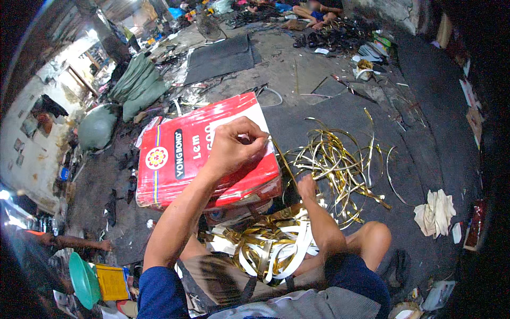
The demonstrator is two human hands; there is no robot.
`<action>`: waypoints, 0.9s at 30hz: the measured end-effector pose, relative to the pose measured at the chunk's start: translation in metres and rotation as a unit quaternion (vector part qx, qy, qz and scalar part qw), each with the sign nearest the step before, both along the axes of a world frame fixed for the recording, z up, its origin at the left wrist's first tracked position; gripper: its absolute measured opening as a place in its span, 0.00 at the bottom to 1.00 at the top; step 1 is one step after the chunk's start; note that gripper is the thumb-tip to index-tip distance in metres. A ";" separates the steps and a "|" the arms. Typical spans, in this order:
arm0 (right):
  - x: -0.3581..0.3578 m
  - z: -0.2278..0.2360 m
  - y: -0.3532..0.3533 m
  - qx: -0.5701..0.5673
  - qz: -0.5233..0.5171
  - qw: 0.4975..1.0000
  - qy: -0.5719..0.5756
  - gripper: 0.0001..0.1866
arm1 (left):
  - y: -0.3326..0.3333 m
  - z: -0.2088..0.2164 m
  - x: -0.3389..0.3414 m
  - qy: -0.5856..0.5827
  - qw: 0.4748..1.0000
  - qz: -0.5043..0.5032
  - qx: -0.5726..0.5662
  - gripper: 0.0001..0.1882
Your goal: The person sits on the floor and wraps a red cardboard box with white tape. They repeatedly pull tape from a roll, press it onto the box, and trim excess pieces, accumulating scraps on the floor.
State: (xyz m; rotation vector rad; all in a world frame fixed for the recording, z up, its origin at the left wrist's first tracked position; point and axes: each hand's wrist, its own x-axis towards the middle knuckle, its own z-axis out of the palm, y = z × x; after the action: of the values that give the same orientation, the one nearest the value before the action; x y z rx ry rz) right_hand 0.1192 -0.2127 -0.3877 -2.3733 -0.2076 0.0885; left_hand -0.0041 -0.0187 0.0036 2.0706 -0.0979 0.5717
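My left hand (pixel 236 146) is raised over a red cardboard box (pixel 204 183), its thumb and forefinger pinched on one end of a narrow gold strip (pixel 285 164). From there the strip slants down past the box's right edge to my right hand (pixel 306 187), whose fingers are closed around it. Beside that hand a tangled heap of shiny gold strips (pixel 340 159) lies on the dark floor mat. More gold and white strips (pixel 276 247) are piled on my lap, between my bent legs. The fingertips of my right hand are partly hidden.
A green basin (pixel 84 280) and a yellow container (pixel 112 282) stand at the lower left, near another person's arm (pixel 79 243). Grey-green sacks (pixel 135 87) lie at the far left. A crumpled cream cloth (pixel 434 213) lies right. Another person (pixel 313 11) is far back by black items.
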 end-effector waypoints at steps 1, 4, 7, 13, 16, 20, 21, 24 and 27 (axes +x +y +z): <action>-0.001 -0.005 -0.008 -0.035 0.037 0.998 -0.034 0.10 | -0.001 -0.001 0.003 0.007 1.000 -0.002 -0.016 0.01; -0.018 0.008 -0.002 0.028 -0.020 0.993 0.110 0.10 | 0.009 0.001 -0.010 -0.025 0.999 0.000 0.035 0.02; -0.010 -0.016 -0.009 -0.015 -0.005 0.993 0.117 0.12 | 0.008 0.011 -0.010 -0.052 0.991 -0.023 0.121 0.06; -0.009 -0.008 -0.016 -0.031 0.019 0.994 0.103 0.13 | 0.016 0.008 -0.013 -0.101 0.966 -0.063 0.229 0.11; -0.007 0.007 -0.021 0.008 -0.084 0.982 0.166 0.16 | 0.016 0.008 -0.014 -0.101 0.963 -0.075 0.239 0.12; 0.003 -0.017 -0.041 0.008 -0.075 0.987 0.143 0.16 | 0.009 0.015 -0.005 -0.104 0.959 -0.092 0.248 0.14; 0.002 -0.018 -0.039 -0.011 -0.082 0.986 0.143 0.16 | 0.008 0.014 -0.007 -0.096 0.961 -0.091 0.242 0.14; -0.008 -0.013 -0.034 -0.072 0.026 0.993 0.089 0.17 | 0.016 0.012 -0.015 -0.094 0.961 -0.067 0.250 0.13; 0.008 -0.023 -0.040 -0.184 0.115 0.975 0.057 0.19 | 0.011 0.015 -0.012 -0.092 0.960 -0.058 0.258 0.12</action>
State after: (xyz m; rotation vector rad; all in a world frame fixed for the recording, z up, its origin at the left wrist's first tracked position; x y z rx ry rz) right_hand 0.1269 -0.2530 -0.4109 -2.6920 -0.4421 0.4038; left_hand -0.0166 -0.0082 0.0182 2.4857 -0.5225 0.7216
